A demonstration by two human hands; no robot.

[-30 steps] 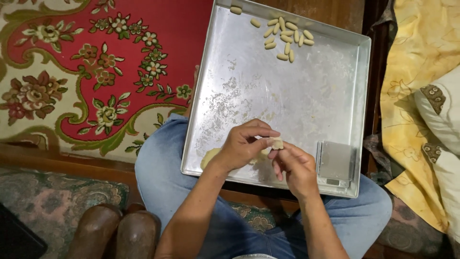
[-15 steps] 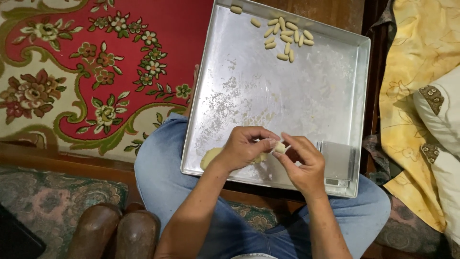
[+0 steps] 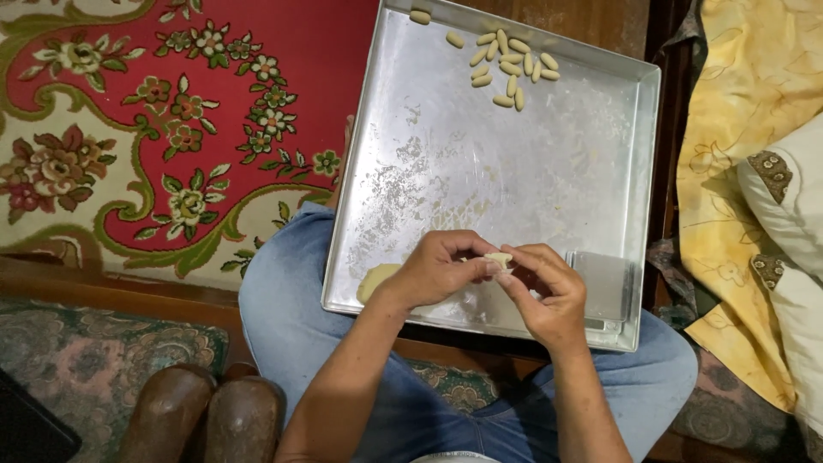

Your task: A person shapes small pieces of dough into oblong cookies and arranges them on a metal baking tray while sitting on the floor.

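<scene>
1. Nearest the viewer, at 6 o'clock, the person's blue-jeaned knees (image 3: 309, 326) carry the near edge of a large square silver metal baking tray (image 3: 600, 197).
2. Above that edge, the left hand (image 3: 437, 267) and right hand (image 3: 549, 291) meet fingertip to fingertip, both pinched narrow on a small pale piece of dough (image 3: 499, 258) held between them just over the tray.
3. At 9 o'clock of the left hand, partly hidden under the wrist, a larger flat pale lump of dough (image 3: 375, 280) lies on the tray; judging by this, plenty is left to shape.
4. At 3 o'clock of the right hand lies a flat rectangular metal scraper (image 3: 600, 283).
5. Farther off, the floured middle of the tray is bare.
6. At 12 o'clock, by the far rim, a cluster of small oblong shaped dough pieces (image 3: 510, 67) lies done, roughly a dozen.
7. Beyond, at 10 o'clock, spreads a red floral carpet (image 3: 171, 129); at 3 o'clock, a yellow patterned cloth (image 3: 729, 171). Nothing blocks the hands.
</scene>
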